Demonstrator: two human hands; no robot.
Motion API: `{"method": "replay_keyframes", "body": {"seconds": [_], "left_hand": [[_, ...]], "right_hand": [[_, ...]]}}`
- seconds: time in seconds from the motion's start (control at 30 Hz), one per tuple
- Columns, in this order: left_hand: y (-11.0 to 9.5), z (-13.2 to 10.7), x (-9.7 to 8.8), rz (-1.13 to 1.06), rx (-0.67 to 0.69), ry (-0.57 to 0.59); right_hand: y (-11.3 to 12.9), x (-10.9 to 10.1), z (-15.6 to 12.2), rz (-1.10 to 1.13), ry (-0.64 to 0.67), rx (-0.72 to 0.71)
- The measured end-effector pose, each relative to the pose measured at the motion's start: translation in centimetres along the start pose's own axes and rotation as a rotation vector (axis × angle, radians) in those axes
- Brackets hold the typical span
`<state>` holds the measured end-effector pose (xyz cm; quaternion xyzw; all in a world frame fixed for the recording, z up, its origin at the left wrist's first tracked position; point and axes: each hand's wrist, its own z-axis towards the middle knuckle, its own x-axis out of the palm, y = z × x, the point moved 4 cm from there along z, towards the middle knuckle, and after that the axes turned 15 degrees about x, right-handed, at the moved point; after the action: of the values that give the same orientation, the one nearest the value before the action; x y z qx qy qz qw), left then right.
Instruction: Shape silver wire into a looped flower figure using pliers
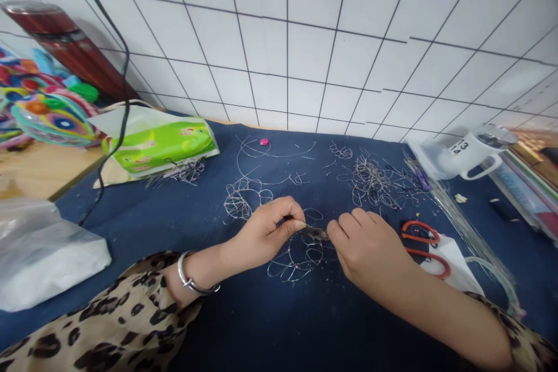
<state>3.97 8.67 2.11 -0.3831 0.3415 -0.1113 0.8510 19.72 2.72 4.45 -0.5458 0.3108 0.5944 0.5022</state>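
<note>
My left hand (272, 229) is closed in a pinch, thumb against forefinger, on a thin silvery wire by the jaws of small dark pliers (314, 233). My right hand (370, 244) grips the pliers, whose handles are hidden in the fist. Just below the jaws, a looped wire piece with small pink beads (297, 266) hangs or lies over the dark blue cloth; I cannot tell whether it touches the cloth. Another beaded wire piece (239, 202) rests behind my left hand.
Tangled wire (372, 177) lies at the back right, near orange-handled scissors (442, 267) and a bundle of straight wires (457, 215). A white mug (473, 154) stands farther right. At left are a green tissue pack (168, 145), a plastic bag (47, 261) and a black cable (126, 87).
</note>
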Motion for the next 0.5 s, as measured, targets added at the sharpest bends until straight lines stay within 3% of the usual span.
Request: {"method": "replay_keyframes", "body": {"seconds": [0.5], "left_hand": [[-0.11, -0.13, 0.34, 0.044, -0.001, 0.014]], "right_hand": [[-0.01, -0.25, -0.17, 0.044, -0.008, 0.016]]}}
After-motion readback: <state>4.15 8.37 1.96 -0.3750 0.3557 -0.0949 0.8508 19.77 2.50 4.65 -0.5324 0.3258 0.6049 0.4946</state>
